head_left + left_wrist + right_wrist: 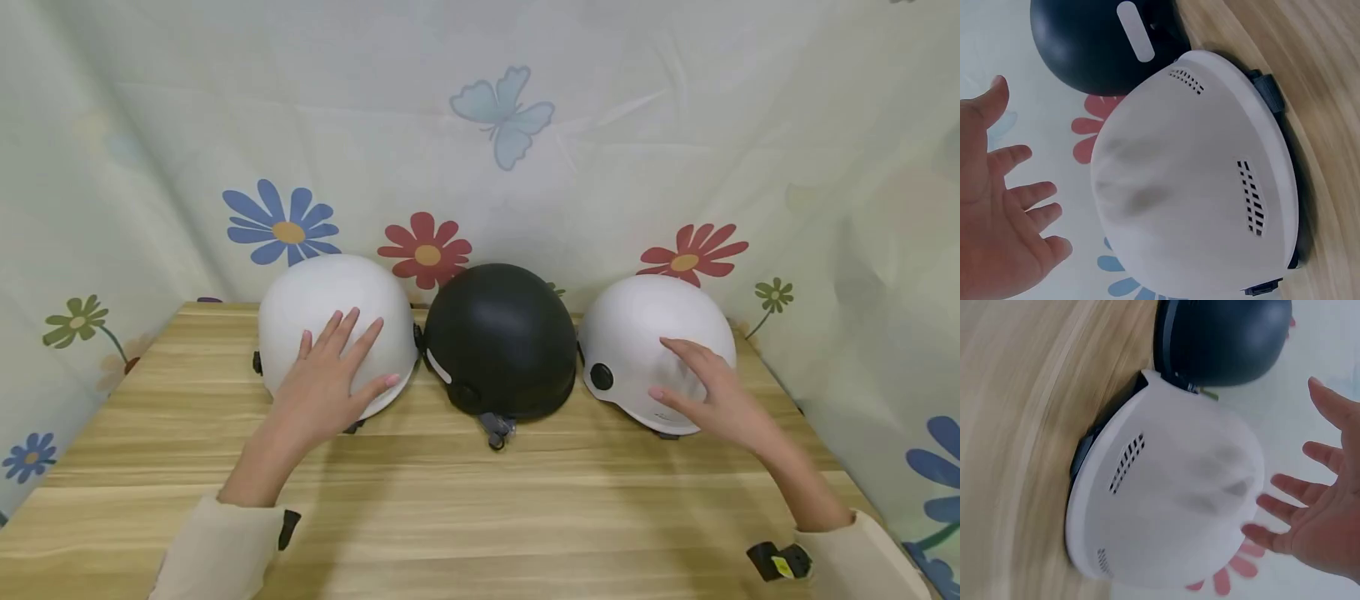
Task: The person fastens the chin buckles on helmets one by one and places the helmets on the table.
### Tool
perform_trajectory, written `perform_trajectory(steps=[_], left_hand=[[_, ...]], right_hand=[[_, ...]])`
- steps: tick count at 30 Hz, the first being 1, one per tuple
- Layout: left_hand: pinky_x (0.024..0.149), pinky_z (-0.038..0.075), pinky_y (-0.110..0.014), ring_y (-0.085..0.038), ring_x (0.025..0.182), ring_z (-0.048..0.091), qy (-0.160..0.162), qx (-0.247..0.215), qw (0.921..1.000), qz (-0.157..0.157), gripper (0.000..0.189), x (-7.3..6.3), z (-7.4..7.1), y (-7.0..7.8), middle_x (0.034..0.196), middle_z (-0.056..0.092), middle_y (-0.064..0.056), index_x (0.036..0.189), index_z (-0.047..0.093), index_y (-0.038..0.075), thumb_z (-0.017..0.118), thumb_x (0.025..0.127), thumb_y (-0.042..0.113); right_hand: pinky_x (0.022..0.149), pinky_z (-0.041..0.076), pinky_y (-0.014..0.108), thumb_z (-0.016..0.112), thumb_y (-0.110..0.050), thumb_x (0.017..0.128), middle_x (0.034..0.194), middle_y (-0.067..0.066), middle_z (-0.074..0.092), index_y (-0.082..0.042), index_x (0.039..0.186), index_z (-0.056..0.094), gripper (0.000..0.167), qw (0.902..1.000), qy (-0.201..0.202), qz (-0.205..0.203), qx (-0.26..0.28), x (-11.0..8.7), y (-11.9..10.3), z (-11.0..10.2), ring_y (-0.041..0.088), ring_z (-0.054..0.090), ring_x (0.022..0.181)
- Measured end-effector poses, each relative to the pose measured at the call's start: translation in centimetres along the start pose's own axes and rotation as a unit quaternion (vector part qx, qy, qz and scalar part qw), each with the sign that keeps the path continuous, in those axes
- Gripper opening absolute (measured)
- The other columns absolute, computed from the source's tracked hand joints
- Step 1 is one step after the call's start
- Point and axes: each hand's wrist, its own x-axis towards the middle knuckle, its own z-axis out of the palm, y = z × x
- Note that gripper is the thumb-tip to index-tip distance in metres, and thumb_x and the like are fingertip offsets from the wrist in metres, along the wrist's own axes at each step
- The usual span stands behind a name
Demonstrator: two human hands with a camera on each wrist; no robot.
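Three helmets stand in a row along the back of a wooden table [480, 508]. The left one is a white helmet [337, 283], the middle one a black helmet [498, 342], the right one another white helmet [645, 317]. My left hand [326, 383] hovers in front of the left white helmet [1191, 169], fingers spread, and a gap shows between them in the left wrist view. Near the right white helmet [1172, 481] is my right hand [712, 396], its fingers extended and apart. Neither hand holds anything. Vent slots show on both white shells.
Behind the table hangs a pale cloth [600, 108] printed with flowers and a butterfly. A dark buckle [497, 429] lies under the black helmet's front edge. Neighbouring helmets sit almost against each other. Black straps circle both sleeves.
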Motion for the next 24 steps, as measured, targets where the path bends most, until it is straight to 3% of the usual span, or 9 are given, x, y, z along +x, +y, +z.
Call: perform_trajectory(steps=[3, 7, 11, 17, 22, 24], left_hand=[[0.103, 0.010, -0.060, -0.039, 0.134, 0.013, 0.010, -0.020, 0.9997, 0.012, 0.073, 0.0, 0.3, 0.2, 0.145, 0.021, -0.024, 0.143, 0.029, 0.009, 0.056, 0.086, 0.047], [0.104, 0.016, -0.056, -0.038, 0.133, 0.017, 0.025, -0.051, 0.9982, 0.020, 0.073, 0.1, 0.7, 0.6, 0.144, 0.024, -0.023, 0.142, 0.032, 0.007, 0.061, 0.085, 0.043], [0.098, 0.029, -0.055, -0.037, 0.131, 0.023, 0.028, -0.079, 0.9962, 0.026, 0.073, 0.1, 1.5, 1.2, 0.143, 0.027, -0.020, 0.141, 0.034, 0.008, 0.064, 0.083, 0.041], [0.095, 0.036, -0.052, -0.036, 0.125, 0.033, 0.034, -0.125, 0.9906, 0.044, 0.070, 0.1, 2.3, 2.5, 0.138, 0.035, -0.019, 0.139, 0.037, 0.007, 0.066, 0.083, 0.038], [0.095, 0.035, -0.053, -0.035, 0.124, 0.036, 0.016, -0.167, 0.9846, 0.048, 0.071, 0.2, 2.7, 3.8, 0.138, 0.038, -0.017, 0.140, 0.037, 0.009, 0.065, 0.083, 0.040], [0.096, 0.034, -0.053, -0.035, 0.124, 0.036, 0.012, -0.184, 0.9814, 0.054, 0.070, 0.4, 3.1, 4.3, 0.138, 0.039, -0.017, 0.139, 0.038, 0.009, 0.066, 0.082, 0.038]], right_hand=[[0.087, 0.034, 0.062, 0.065, -0.025, 0.086, 0.130, 0.027, 0.039, 0.002, 0.136, 0.035, 0.064, 0.9976, -0.012, 0.030, 0.061, -0.7, 1.0, -0.9, 0.044, 0.037, 0.115], [0.082, 0.047, 0.040, 0.060, -0.026, 0.089, 0.112, 0.020, 0.053, 0.002, 0.130, 0.042, 0.053, 0.9950, -0.012, 0.067, 0.072, -1.6, 2.4, -1.9, 0.028, 0.050, 0.101], [0.071, 0.048, 0.023, 0.057, -0.027, 0.091, 0.106, 0.016, 0.055, 0.002, 0.125, 0.046, 0.046, 0.9907, -0.030, 0.098, 0.090, -2.5, 4.2, -2.6, 0.010, 0.052, 0.089], [0.071, 0.052, 0.027, 0.053, -0.023, 0.094, 0.115, 0.024, 0.050, 0.007, 0.127, 0.042, 0.046, 0.9773, -0.051, 0.117, 0.169, -3.3, 6.8, -2.7, 0.002, 0.057, 0.086], [0.078, 0.051, 0.038, 0.049, -0.026, 0.095, 0.124, 0.031, 0.044, 0.011, 0.130, 0.036, 0.053, 0.9601, -0.078, 0.157, 0.218, -4.1, 8.9, -2.5, 0.009, 0.058, 0.095], [0.080, 0.050, 0.040, 0.049, -0.027, 0.095, 0.123, 0.026, 0.047, 0.012, 0.131, 0.033, 0.055, 0.9506, -0.083, 0.176, 0.242, -4.4, 9.7, -2.3, 0.013, 0.058, 0.097]])
